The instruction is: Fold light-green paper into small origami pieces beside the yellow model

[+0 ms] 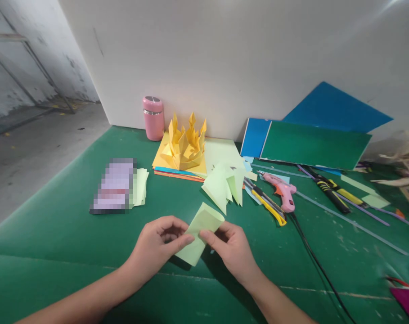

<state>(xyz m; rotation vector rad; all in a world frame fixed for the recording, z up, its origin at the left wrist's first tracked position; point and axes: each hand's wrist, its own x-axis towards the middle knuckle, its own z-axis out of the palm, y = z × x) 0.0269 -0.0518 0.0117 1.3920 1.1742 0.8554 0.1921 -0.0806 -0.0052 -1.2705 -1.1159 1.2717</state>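
Note:
A folded light green paper (201, 229) is held just above the green table (56, 234) between both hands. My left hand (160, 245) pinches its left side with thumb and fingers curled. My right hand (229, 247) pinches its right edge. More folded light green pieces (224, 184) lie just beyond the hands. A yellow folded paper crown (186, 144) sits on a stack of coloured sheets (177, 173) further back.
A pink cup (153, 118) stands by the wall. A pink glue gun (282, 191) with a black cord, a yellow utility knife (267, 202) and another yellow-black tool (332, 191) lie right. Blue and green boards (312, 144) lean on the wall. A small stack of green papers (140, 186) lies left.

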